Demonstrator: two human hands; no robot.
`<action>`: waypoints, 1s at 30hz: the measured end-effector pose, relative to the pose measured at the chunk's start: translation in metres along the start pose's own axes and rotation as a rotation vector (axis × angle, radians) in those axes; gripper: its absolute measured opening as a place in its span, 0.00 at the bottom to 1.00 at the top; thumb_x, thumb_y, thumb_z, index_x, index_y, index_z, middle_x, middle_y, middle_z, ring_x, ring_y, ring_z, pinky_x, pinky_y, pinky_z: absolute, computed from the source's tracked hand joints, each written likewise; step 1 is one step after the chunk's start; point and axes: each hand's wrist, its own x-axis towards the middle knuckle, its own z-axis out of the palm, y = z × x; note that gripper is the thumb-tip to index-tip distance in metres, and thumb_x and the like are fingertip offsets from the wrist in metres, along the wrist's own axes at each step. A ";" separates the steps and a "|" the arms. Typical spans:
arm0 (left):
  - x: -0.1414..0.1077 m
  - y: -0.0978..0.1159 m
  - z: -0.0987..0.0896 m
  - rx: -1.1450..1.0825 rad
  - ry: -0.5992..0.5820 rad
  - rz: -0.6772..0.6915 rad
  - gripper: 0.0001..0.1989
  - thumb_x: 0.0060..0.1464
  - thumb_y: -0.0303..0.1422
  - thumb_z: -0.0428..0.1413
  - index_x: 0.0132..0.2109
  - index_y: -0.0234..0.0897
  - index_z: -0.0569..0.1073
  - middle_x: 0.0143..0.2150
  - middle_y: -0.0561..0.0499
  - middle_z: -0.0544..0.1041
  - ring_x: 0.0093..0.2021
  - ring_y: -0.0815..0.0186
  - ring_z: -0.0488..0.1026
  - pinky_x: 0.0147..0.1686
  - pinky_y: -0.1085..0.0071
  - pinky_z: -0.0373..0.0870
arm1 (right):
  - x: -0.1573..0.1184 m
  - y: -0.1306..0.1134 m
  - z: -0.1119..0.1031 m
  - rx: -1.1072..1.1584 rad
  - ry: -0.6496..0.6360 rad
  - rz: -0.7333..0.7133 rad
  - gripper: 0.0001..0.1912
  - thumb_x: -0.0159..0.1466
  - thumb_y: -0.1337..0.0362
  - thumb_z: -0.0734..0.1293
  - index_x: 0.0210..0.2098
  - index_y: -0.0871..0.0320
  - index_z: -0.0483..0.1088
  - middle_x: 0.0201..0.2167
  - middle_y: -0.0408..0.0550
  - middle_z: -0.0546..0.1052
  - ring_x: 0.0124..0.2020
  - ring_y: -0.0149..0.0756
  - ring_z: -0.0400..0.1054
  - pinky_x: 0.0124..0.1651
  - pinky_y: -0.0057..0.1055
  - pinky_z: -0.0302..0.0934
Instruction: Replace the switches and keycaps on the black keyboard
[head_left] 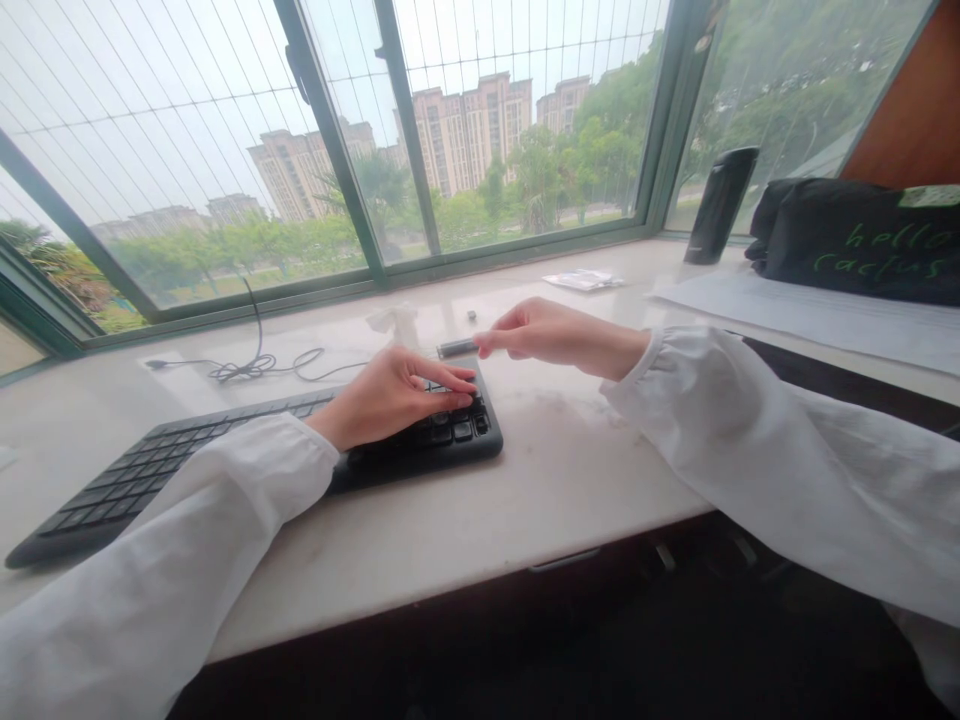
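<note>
Two hands, apart: the left hand (pixel 390 397) lies open, fingers on the keys of one black keyboard (pixel 150 472); the right hand (pixel 559 333) pinches one dark USB stick (pixel 457 348) by its end, just past the keyboard's far edge, near one small metal piece (pixel 472 315) on the marble sill (pixel 570 470)

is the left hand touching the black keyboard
Touching: the head view shows the left hand with its fingers resting on the keys of the black keyboard.
</note>
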 end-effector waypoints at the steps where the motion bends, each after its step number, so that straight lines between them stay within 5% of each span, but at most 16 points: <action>1: 0.000 0.000 0.000 -0.001 -0.004 0.000 0.12 0.50 0.40 0.62 0.40 0.40 0.82 0.47 0.47 0.79 0.47 0.60 0.77 0.41 0.71 0.75 | 0.000 0.000 0.000 -0.001 0.001 0.002 0.23 0.55 0.44 0.69 0.32 0.58 0.79 0.30 0.49 0.76 0.31 0.33 0.65 0.34 0.29 0.56; 6: 0.000 0.000 -0.004 0.052 -0.018 0.023 0.14 0.50 0.42 0.61 0.41 0.40 0.82 0.45 0.47 0.80 0.49 0.57 0.76 0.39 0.71 0.76 | -0.002 -0.001 0.000 -0.012 0.007 0.004 0.22 0.55 0.44 0.68 0.33 0.58 0.80 0.30 0.48 0.76 0.31 0.33 0.64 0.33 0.28 0.56; 10: -0.003 0.002 -0.005 0.186 -0.015 0.059 0.14 0.52 0.41 0.60 0.44 0.43 0.81 0.43 0.49 0.81 0.41 0.62 0.78 0.31 0.75 0.72 | -0.002 -0.002 0.000 0.011 -0.012 -0.002 0.22 0.56 0.45 0.69 0.34 0.58 0.80 0.30 0.49 0.76 0.31 0.33 0.64 0.34 0.28 0.56; 18: -0.008 0.006 0.005 0.398 0.186 0.132 0.11 0.53 0.41 0.59 0.38 0.43 0.82 0.37 0.52 0.82 0.24 0.71 0.70 0.24 0.74 0.64 | -0.003 -0.003 -0.001 0.017 -0.011 -0.004 0.20 0.56 0.47 0.69 0.34 0.57 0.80 0.31 0.49 0.76 0.31 0.32 0.65 0.35 0.28 0.57; 30: -0.008 0.003 0.002 0.340 0.155 0.190 0.11 0.55 0.41 0.59 0.39 0.41 0.82 0.42 0.52 0.81 0.33 0.65 0.77 0.29 0.71 0.70 | -0.005 -0.004 -0.001 -0.050 -0.091 -0.057 0.20 0.56 0.48 0.68 0.33 0.59 0.80 0.24 0.45 0.71 0.25 0.28 0.59 0.29 0.27 0.50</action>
